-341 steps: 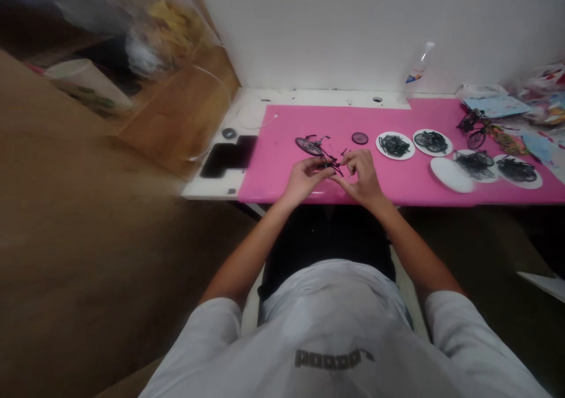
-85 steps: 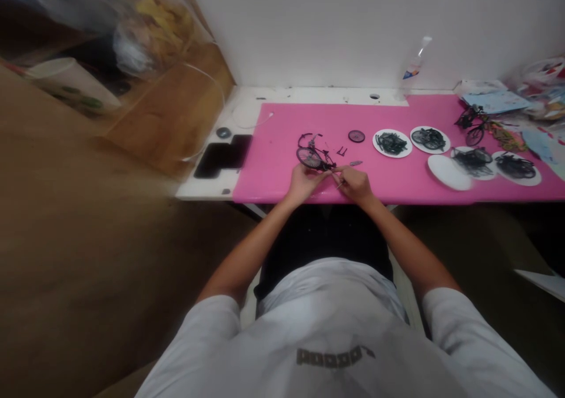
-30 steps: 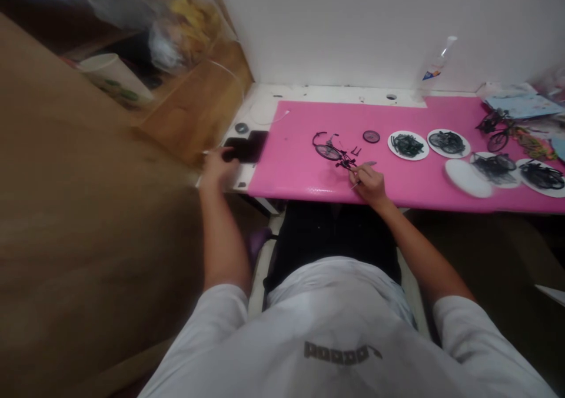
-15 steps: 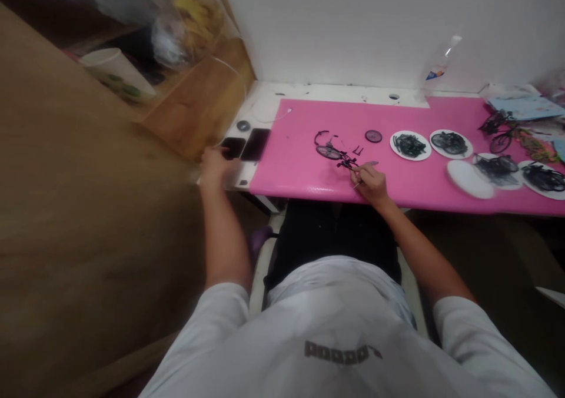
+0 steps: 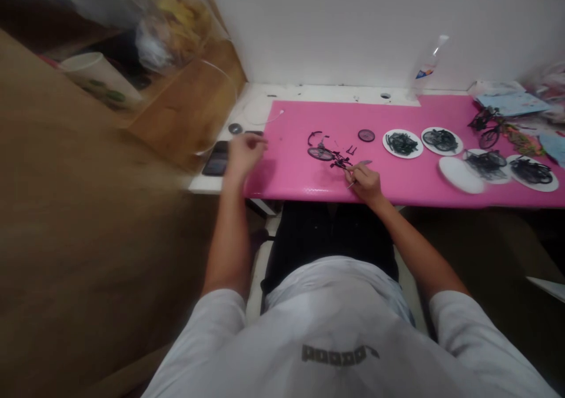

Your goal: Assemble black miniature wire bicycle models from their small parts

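Head view showed the left hand (image 5: 242, 155) shifted inward from the outer dark flat device (image 5: 215, 161), where it had been a moment earlier, to the near left part of the pink mat (image 5: 300, 118). Its fingers were drawn nearly together; whether a tiny piece sat between them could not be told. That left the miniature bicycle (image 5: 321, 153) steadied by the right hand (image 5: 365, 183) alone, thumb and forefinger closed on the frame's near end, with a thin pale rod (image 5: 352, 185) sticking out below them. The bicycle lay tilted over the mat, one wheel on it, a curved black piece (image 5: 311, 139) just beside that wheel. A loose wheel (image 5: 366, 135) and small black parts (image 5: 351, 149) lay beyond, unattached. Farther right stood a white plate (image 5: 403, 155) of dark pieces, other laden plates, and another small bicycle (image 5: 489, 137).
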A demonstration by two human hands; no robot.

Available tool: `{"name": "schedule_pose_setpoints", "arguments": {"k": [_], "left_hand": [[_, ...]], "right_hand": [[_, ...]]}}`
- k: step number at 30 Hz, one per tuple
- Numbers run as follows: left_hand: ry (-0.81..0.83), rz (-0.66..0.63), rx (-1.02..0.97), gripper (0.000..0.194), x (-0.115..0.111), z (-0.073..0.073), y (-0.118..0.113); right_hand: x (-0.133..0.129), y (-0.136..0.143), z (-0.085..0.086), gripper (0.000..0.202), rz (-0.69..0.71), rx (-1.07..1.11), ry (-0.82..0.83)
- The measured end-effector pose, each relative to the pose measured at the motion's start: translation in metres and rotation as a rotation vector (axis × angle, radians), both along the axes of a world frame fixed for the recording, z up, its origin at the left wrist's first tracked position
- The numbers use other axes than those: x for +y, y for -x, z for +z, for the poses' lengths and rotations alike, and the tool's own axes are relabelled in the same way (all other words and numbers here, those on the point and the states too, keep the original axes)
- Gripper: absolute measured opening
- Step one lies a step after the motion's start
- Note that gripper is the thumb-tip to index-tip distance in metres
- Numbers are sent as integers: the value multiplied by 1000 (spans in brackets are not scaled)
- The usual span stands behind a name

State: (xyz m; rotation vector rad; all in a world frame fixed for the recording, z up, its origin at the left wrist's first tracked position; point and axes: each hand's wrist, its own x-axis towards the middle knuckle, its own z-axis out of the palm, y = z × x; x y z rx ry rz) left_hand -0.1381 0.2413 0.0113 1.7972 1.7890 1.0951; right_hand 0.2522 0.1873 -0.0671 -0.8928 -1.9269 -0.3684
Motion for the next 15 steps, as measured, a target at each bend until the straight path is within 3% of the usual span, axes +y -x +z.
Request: {"name": "schedule_pose_setpoints", "arguments": {"k": [5, 9, 12, 15], "left_hand": [[28, -347, -136, 19, -8, -22, -71], [90, -604, -393, 35, -26, -38, -125], [126, -596, -626, 53, -37, -48, -154], [134, -535, -717, 59, -42, -54, -168]], "right_hand": [[0, 2, -1, 34, -32, 18, -48], [-1, 2, -2, 33, -27, 10, -43], [-2, 1, -3, 28, 4, -31, -45], [-3, 1, -4, 30, 9, -89, -45]]}}
